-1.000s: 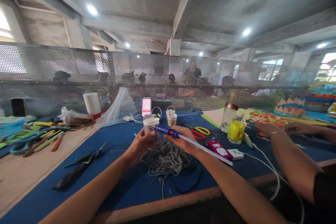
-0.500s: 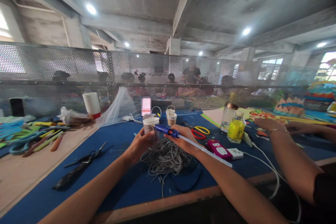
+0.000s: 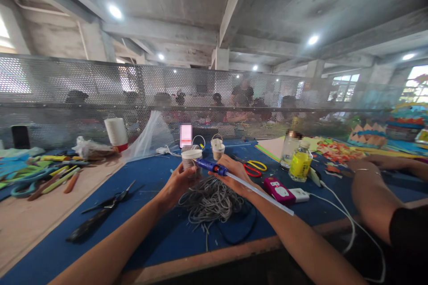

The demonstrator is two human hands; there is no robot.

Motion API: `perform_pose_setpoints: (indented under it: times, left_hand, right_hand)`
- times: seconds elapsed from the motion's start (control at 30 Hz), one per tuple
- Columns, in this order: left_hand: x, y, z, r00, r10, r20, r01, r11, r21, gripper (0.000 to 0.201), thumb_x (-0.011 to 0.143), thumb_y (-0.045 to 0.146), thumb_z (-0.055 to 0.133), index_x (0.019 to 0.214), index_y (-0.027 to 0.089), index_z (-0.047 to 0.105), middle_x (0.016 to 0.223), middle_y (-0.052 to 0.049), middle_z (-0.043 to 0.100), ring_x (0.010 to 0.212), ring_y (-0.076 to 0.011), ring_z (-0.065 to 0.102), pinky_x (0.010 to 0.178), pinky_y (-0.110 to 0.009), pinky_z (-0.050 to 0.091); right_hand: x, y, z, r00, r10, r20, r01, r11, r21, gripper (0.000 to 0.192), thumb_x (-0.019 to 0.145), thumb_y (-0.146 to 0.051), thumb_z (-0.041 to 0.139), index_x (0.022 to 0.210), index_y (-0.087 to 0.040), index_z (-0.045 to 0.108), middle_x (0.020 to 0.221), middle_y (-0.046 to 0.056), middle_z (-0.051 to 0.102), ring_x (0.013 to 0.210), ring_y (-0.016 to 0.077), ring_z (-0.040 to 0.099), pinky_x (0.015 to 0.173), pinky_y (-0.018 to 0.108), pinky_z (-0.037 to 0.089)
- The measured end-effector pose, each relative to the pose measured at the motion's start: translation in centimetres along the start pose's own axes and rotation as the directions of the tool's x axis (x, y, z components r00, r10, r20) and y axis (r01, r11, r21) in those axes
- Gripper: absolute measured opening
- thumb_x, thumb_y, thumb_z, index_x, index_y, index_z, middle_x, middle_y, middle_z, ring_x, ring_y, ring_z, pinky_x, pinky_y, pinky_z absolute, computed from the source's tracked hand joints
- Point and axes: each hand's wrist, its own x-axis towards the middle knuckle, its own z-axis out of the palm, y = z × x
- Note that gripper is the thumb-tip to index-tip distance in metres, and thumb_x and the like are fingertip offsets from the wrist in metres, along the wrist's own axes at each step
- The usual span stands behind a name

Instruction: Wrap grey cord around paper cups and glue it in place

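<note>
My left hand (image 3: pixel 179 183) is wrapped round a paper cup (image 3: pixel 191 154) with a white rim, held upright above the blue table mat. In my right hand (image 3: pixel 231 172) is a blue hot glue gun (image 3: pixel 211 167), its tip pointing left at the side of the cup. A long translucent glue stick (image 3: pixel 261 193) runs out of its back end over my right forearm. Below both hands lies a tangled heap of grey cord (image 3: pixel 214 202). Just behind them stands a small cup with a handle (image 3: pixel 218 148), wrapped at least partly in something beige.
Black scissors (image 3: pixel 103 211) lie at left, and red-and-yellow scissors (image 3: pixel 254 168) at right. A magenta power bank (image 3: pixel 279 190), a yellow bottle (image 3: pixel 300 164) and stacked cups (image 3: pixel 116 133) stand around. A co-worker's arm (image 3: pixel 371 191) reaches in from the right.
My hands, the cup and the glue gun look almost unchanged. The co-worker's near hand has drawn back to the right, away from the coloured paper scraps.
</note>
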Motion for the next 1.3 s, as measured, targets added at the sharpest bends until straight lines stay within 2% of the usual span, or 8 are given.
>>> perform_pose_setpoints:
  times: [0.17, 0.57, 0.77, 1.3]
  left_hand:
    - [-0.1, 0.1, 0.1, 1.000, -0.008, -0.014, 0.008, 1.000, -0.012, 0.037, 0.069, 0.027, 0.074, 0.103, 0.019, 0.062, 0.092, -0.004, 0.065, 0.077, -0.0173, 0.062, 0.077, -0.033, 0.049]
    - [-0.2, 0.2, 0.3, 1.000, -0.006, -0.006, 0.006, 1.000, -0.016, 0.037, 0.072, 0.026, 0.072, 0.107, 0.020, 0.061, 0.100, -0.004, 0.064, 0.083, -0.0169, 0.061, 0.081, -0.034, 0.049]
    - [-0.2, 0.2, 0.4, 1.000, -0.016, -0.014, 0.016, 0.999, -0.029, 0.040, 0.070, 0.026, 0.074, 0.107, 0.020, 0.061, 0.097, -0.005, 0.066, 0.081, -0.0171, 0.062, 0.079, -0.032, 0.050]
    - [0.1, 0.1, -0.1, 0.999, -0.039, -0.019, 0.038, 0.998, -0.044, 0.038, 0.071, 0.027, 0.073, 0.107, 0.020, 0.061, 0.100, -0.006, 0.067, 0.082, -0.0175, 0.064, 0.079, -0.032, 0.050]
  right_hand:
    - [0.1, -0.8, -0.9, 1.000, 0.003, 0.015, -0.003, 1.000, -0.019, 0.018, 0.088, -0.038, 0.056, 0.091, -0.021, 0.060, 0.096, 0.004, 0.055, 0.075, 0.0112, 0.056, 0.062, 0.019, 0.038]
    - [0.1, -0.4, -0.4, 1.000, 0.022, 0.022, -0.021, 0.998, -0.055, 0.021, 0.089, -0.040, 0.054, 0.089, -0.019, 0.056, 0.094, 0.003, 0.052, 0.075, 0.0104, 0.055, 0.060, 0.019, 0.037]
    - [0.0, 0.4, 0.5, 1.000, 0.017, -0.026, -0.018, 0.998, -0.061, 0.020, 0.088, -0.040, 0.056, 0.086, -0.020, 0.055, 0.092, 0.003, 0.053, 0.072, 0.0104, 0.053, 0.060, 0.020, 0.036]
    - [0.0, 0.3, 0.1, 1.000, 0.015, -0.002, -0.015, 0.998, -0.068, 0.016, 0.089, -0.036, 0.055, 0.087, -0.020, 0.054, 0.093, 0.002, 0.052, 0.074, 0.0110, 0.054, 0.060, 0.020, 0.036]
